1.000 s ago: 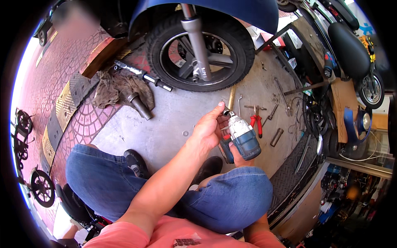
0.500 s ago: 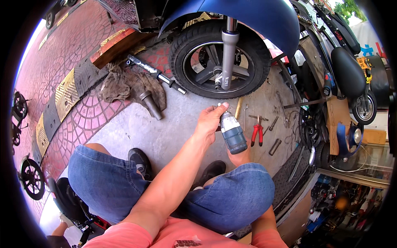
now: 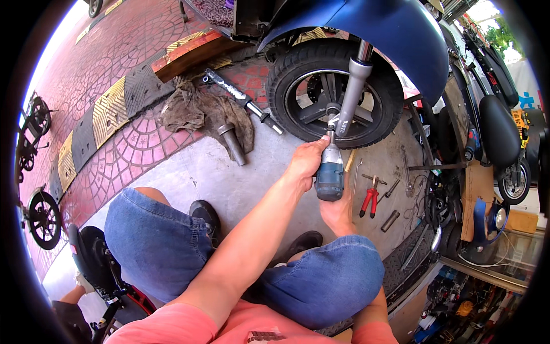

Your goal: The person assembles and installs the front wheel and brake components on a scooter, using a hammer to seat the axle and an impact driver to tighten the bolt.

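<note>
A blue and silver cordless impact wrench [image 3: 330, 175] points away from me at the front wheel [image 3: 279, 94]. Its nose carries a socket [image 3: 333, 112] that reaches the hub area beside the grey fork leg [image 3: 353, 94]; whether it sits on the axle nut I cannot tell. My left hand [image 3: 308, 157] is closed around the front of the wrench body. Under the tool's rear end, my right hand [image 3: 338, 213] holds it from below, its fingers mostly hidden. The blue mudguard [image 3: 366, 23] arches over the tyre.
Red-handled pliers [image 3: 369, 198] and a dark socket [image 3: 390, 221] lie on the concrete at right. To the left are a dirty rag [image 3: 189, 112], a metal tube [image 3: 232, 143] and a shock absorber [image 3: 240, 94]. A wooden beam [image 3: 192, 54] rests farther back. Parked scooters [image 3: 498, 129] stand at right.
Both hands have carried the impact wrench forward and up, from in front of the tyre to the wheel hub. The view has shifted, so the surroundings sit farther right and tilted.
</note>
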Motion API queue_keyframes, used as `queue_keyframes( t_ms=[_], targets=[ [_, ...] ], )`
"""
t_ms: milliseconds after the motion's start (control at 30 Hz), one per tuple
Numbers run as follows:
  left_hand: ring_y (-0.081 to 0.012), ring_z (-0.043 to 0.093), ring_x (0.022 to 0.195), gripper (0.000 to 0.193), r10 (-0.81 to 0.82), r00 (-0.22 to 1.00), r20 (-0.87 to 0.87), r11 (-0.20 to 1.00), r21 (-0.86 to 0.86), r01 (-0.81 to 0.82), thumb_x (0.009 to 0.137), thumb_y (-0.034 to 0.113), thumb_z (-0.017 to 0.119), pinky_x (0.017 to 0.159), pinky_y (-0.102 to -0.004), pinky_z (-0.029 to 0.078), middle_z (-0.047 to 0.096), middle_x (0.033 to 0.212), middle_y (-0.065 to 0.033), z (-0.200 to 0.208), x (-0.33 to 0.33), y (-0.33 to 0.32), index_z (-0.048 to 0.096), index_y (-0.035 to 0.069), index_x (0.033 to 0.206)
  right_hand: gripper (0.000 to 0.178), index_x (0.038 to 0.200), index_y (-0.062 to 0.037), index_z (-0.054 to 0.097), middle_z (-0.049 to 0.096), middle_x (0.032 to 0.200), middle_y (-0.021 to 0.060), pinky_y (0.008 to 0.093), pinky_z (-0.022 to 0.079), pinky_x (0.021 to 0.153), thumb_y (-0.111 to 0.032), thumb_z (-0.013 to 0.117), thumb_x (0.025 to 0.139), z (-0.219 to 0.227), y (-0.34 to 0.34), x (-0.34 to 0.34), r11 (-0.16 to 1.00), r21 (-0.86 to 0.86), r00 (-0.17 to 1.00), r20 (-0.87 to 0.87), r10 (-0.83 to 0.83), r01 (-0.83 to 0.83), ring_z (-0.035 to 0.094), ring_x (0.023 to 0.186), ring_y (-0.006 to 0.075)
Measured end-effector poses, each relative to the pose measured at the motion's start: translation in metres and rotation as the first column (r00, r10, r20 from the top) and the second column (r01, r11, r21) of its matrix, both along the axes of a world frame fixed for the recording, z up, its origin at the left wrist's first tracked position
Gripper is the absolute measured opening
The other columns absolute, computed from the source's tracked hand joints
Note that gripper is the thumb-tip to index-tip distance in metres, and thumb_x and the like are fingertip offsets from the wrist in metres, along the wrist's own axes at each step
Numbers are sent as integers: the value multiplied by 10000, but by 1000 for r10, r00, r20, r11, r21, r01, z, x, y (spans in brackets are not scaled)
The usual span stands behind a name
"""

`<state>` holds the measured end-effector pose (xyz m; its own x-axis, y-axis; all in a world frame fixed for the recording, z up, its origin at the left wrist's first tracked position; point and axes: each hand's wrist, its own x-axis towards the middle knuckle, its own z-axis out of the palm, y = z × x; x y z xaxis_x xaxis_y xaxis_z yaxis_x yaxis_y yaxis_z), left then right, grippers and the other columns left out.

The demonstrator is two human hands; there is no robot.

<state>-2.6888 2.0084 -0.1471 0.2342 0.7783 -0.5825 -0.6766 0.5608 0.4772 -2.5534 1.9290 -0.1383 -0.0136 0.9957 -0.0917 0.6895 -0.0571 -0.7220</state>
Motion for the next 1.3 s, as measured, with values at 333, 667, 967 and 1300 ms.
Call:
queue_keyframes(
  t_ms=[333, 667, 967, 1300],
  targets=[
    [-297, 625, 1138, 304, 17, 829, -559, 941, 290, 176, 917, 67, 586, 1037, -391, 461, 679, 1178, -166, -85, 19, -118, 677, 10, 1201, 537, 1289, -35, 524, 675, 1169, 237, 490, 517, 908, -177, 778, 837, 4, 9, -9, 979, -198, 998, -60, 29, -40, 654, 1106, 419],
    [-397, 663, 1116, 575, 140, 562, -815, 867, 375, 328, 839, 207, 706, 1061, -457, 458, 719, 1090, -207, -47, 30, -99, 540, 59, 1370, 698, 1314, -14, 585, 626, 1208, 180, 460, 470, 1044, -281, 897, 750, 32, 15, 7, 979, -122, 986, -27, 162, -164, 576, 1229, 395],
    [-258, 684, 899, 354, 150, 773, -617, 940, 331, 81, 887, 161, 737, 835, -386, 544, 726, 998, -141, -7, 42, -94, 605, 56, 1199, 862, 1509, 52, 448, 575, 1458, 214, 429, 414, 1137, -408, 809, 875, 116, 135, 117, 996, -71, 993, -109, 45, -53, 548, 1353, 289],
    [-376, 697, 887, 259, 131, 664, -736, 974, 222, 53, 891, 155, 683, 820, -409, 537, 728, 947, -174, -19, 48, -86, 614, 73, 1127, 830, 1535, 17, 460, 461, 1584, 210, 361, 273, 1217, -637, 498, 1025, 65, 257, 106, 966, 181, 975, -158, -157, 185, 405, 1485, 288]
  ],
)
